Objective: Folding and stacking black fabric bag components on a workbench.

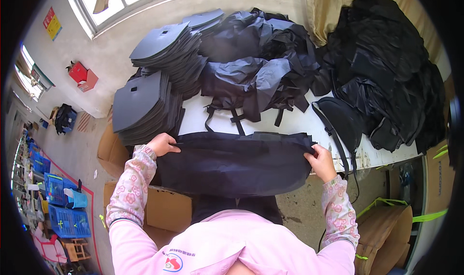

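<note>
Stretched between my hands is a wide black fabric piece (232, 164), hanging over the near edge of the white table (193, 111). My left hand (163, 145) pinches its upper left corner. At the upper right corner, my right hand (321, 162) grips the cloth between thumb and fingers. Just beyond the piece, black straps trail from a heap of crumpled black fabric (261, 57). To the right of it lies a black curved pouch (342, 122) with a strap hanging off the table edge.
Stacks of flat dark grey panels (137, 103) stand at the table's left. A tall pile of black bags (386, 72) fills the right. Open cardboard boxes (166, 208) sit below left, another carton (386, 234) below right. Blue crates (68, 222) stand on the floor farther left.
</note>
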Available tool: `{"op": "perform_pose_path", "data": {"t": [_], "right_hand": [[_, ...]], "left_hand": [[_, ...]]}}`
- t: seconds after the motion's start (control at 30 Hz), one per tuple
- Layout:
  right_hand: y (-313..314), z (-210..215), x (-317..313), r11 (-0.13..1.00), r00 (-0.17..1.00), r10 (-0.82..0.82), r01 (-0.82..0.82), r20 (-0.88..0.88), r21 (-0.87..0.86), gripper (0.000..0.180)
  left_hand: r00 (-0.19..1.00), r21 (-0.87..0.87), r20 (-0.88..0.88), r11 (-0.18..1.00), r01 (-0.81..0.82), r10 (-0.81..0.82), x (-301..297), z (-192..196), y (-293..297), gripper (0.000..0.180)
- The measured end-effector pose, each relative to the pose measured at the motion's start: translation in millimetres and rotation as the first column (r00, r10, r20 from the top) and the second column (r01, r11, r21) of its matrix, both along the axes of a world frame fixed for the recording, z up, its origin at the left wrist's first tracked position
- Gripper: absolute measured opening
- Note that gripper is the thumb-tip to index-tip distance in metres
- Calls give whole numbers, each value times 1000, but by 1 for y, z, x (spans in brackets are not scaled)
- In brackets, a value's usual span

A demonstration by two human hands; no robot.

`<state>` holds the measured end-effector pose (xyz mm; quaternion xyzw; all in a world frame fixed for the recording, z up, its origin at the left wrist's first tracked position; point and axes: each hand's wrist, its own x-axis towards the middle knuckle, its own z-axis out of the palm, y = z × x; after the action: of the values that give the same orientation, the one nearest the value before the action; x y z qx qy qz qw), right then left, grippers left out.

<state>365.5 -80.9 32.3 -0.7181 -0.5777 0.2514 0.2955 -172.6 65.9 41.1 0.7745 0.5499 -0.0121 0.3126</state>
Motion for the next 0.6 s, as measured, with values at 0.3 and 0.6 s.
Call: {"op": "perform_pose_path", "data": {"t": [0.3, 0.6], "right_hand": [[1, 30, -92, 692, 696, 389, -653, 603, 307, 59], [12, -30, -83, 650, 484, 675, -747, 557, -140, 89]], "left_hand": [[995, -111, -88, 992, -58, 48, 6, -40, 16, 34], [898, -103, -95, 893, -438, 429, -76, -38, -16, 30]]}}
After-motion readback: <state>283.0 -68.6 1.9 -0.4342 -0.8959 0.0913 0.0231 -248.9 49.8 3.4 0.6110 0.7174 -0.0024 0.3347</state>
